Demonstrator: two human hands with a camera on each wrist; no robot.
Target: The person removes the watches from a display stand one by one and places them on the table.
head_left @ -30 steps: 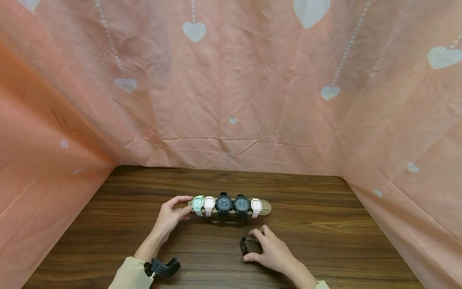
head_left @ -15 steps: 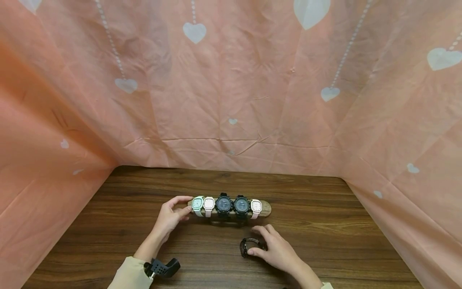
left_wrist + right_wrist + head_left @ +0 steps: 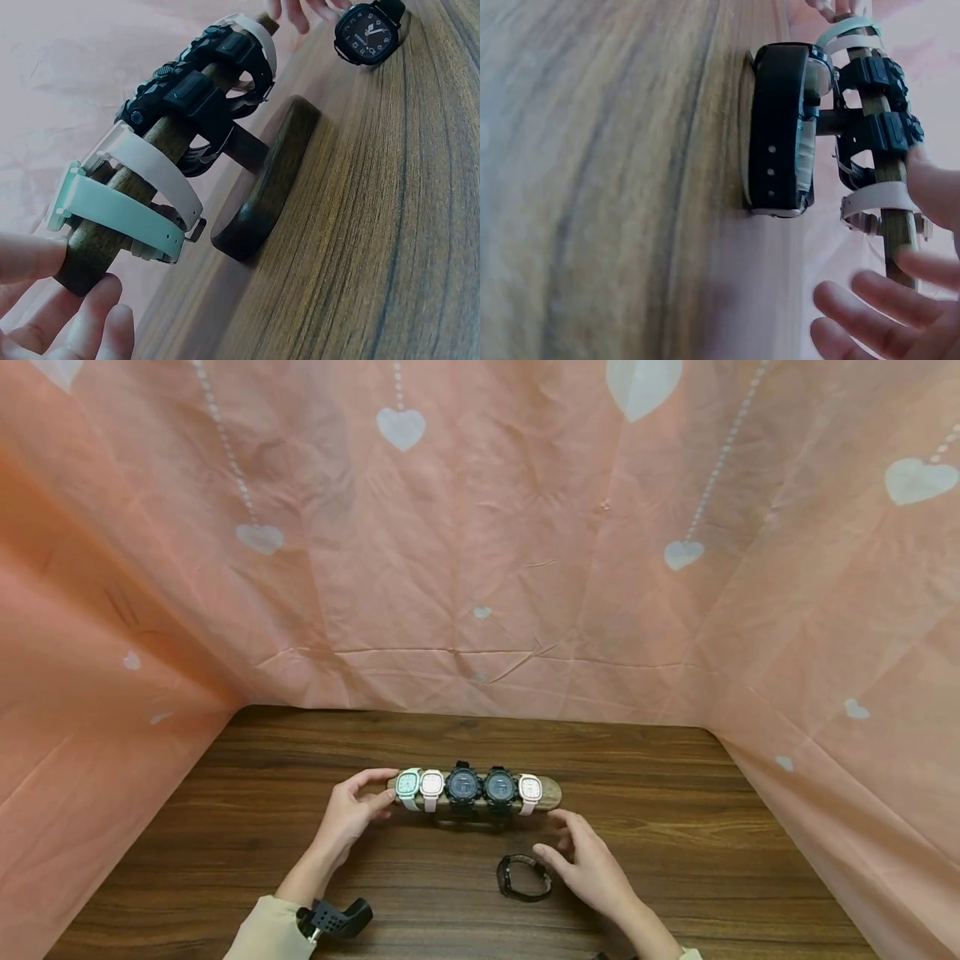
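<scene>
Pinching brown wooden bar-shaped stand (image 3: 268, 187) in left hand (image 3: 348, 812); holding nothing in relaxed right hand (image 3: 590, 865), with square-faced black watch (image 3: 367, 34) just left of it. Could tip stand through right-hand bump.

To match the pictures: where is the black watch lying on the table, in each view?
Head: black watch, low, slightly right of centre.
Left wrist: black watch, at upper right.
Right wrist: black watch, above and right of centre.
Shared landmark: mint watch, near one end of the wooden stand.
</scene>
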